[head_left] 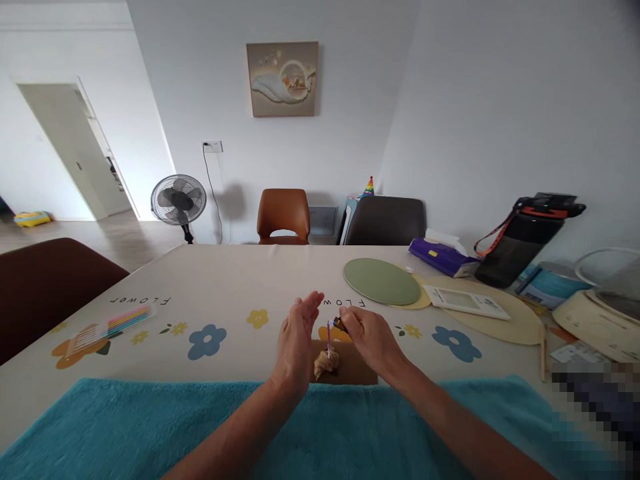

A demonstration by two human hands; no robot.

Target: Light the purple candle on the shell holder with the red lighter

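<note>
A small pastry (326, 362) lies on a brown board (357, 368) at the near middle of the table. A thin pink candle (329, 335) stands upright in it. My right hand (369, 337) is closed on a small dark lighter (340, 325), held right beside the candle's tip. My left hand (297, 345) stands on edge just left of the candle, fingers straight and together, cupped round it and holding nothing.
A teal towel (150, 427) covers the near table edge. A pack of coloured candles (113, 327) lies at the left. Round placemats (382, 281), a tissue pack (440, 257), a black bottle (520, 247) and kitchen items crowd the right. Chairs and a fan (179, 201) stand beyond.
</note>
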